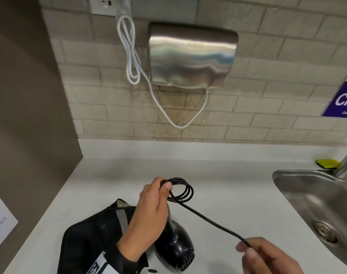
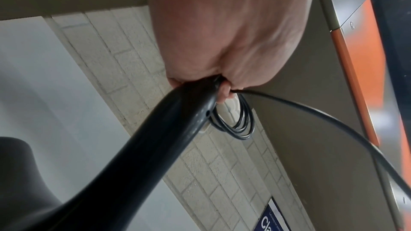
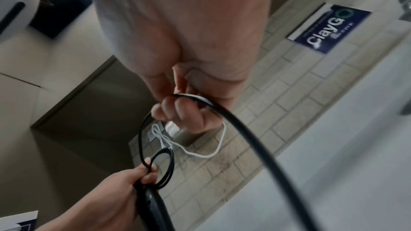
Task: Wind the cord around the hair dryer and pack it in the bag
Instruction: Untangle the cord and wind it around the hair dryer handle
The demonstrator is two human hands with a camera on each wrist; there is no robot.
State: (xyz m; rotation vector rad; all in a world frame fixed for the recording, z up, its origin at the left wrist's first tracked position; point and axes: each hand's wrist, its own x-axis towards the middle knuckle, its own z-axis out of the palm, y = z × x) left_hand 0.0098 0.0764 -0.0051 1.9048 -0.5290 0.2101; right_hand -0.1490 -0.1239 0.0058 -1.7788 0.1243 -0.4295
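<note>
A black hair dryer [image 1: 176, 248] stands nozzle-down on the white counter, its handle [image 2: 160, 138] held upward in my left hand [image 1: 151, 210]. That hand also pins several loops of the black cord [image 1: 183, 189] against the handle's end; the loops [image 2: 240, 120] hang beyond the fingers. From the loops the cord runs down to the right to my right hand [image 1: 267, 256], which pinches it [image 3: 189, 99] between thumb and fingers. A black bag [image 1: 95, 234] with a grey zip strip lies on the counter, left of the dryer and under my left forearm.
A steel sink [image 1: 316, 204] is sunk in the counter at the right, with a tap and a yellow sponge [image 1: 327, 163] behind it. On the tiled wall hang a steel hand dryer [image 1: 192, 56], its white cable [image 1: 129, 56] and a blue sign [image 1: 344, 97]. A brown panel bounds the left side.
</note>
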